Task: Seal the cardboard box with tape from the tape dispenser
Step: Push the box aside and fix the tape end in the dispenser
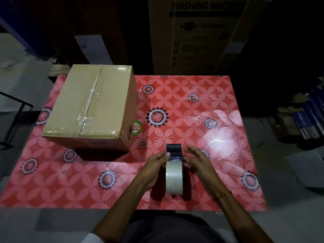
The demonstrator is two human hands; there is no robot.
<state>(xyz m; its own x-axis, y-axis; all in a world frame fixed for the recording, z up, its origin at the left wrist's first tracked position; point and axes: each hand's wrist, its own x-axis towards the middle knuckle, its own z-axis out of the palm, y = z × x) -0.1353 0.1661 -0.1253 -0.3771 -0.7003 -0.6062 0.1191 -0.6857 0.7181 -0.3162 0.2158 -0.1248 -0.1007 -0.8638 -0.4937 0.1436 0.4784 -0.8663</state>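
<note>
A brown cardboard box [91,109] stands on the left half of the table, flaps closed, with wrinkled clear tape along the middle seam. The tape dispenser [174,170], a dark frame carrying a roll of clear tape, stands upright near the table's front edge, right of the box and apart from it. My left hand [157,163] pinches the dispenser's left side near its dark front plate. My right hand [197,161] rests against its right side with the fingers spread forward. The dispenser's handle is hidden behind the roll.
The table is covered by a red flowered cloth [201,111]. A round green-rimmed sticker [138,128] peeks out beside the box. A tall washing machine carton [201,35] stands behind the table. Stacked items [305,116] lie on the floor at the right.
</note>
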